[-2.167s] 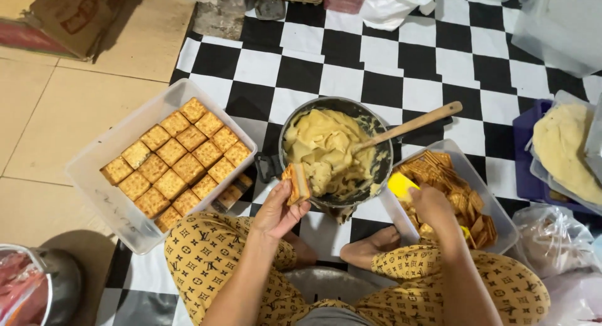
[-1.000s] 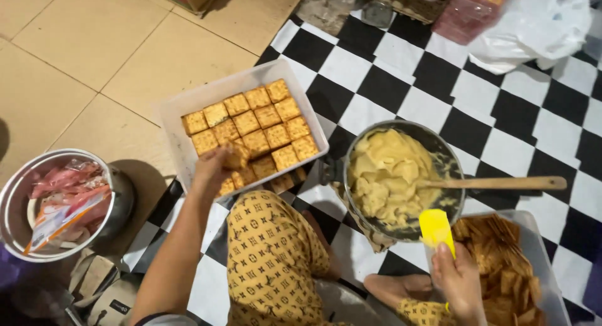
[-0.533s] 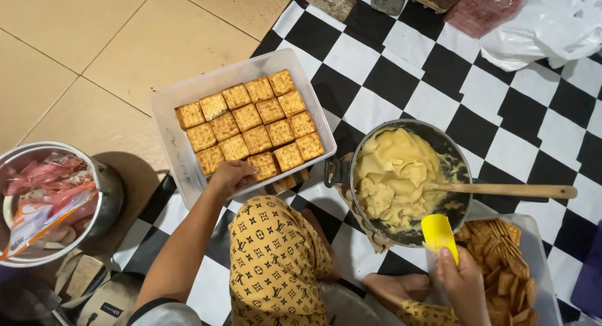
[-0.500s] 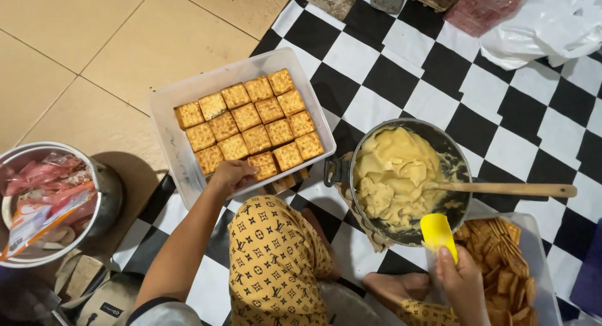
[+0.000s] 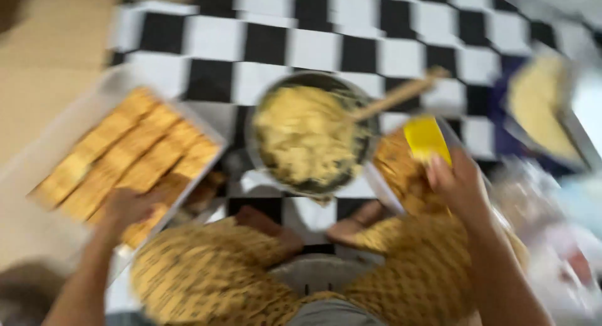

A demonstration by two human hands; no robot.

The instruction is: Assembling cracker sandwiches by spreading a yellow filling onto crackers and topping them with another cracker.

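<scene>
Frame blurred. Left hand (image 5: 128,207) resting on filled squares (image 5: 119,160) at near corner of tray (image 5: 37,169), grip unclear; right hand (image 5: 461,182) closed on yellow scraper (image 5: 426,138) above unfilled pieces (image 5: 401,172). Tray judged nearly full, pan (image 5: 310,141) still holding plenty of filling; no labels legible.

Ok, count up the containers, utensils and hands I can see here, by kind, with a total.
White trays of squares: 1, the white tray under the left hand
Pans of yellow mix: 1, the pan
Wooden spoons: 1, the wooden spoon
Yellow scrapers: 1, the yellow scraper in the right hand
Hands: 2
Total: 6
</scene>
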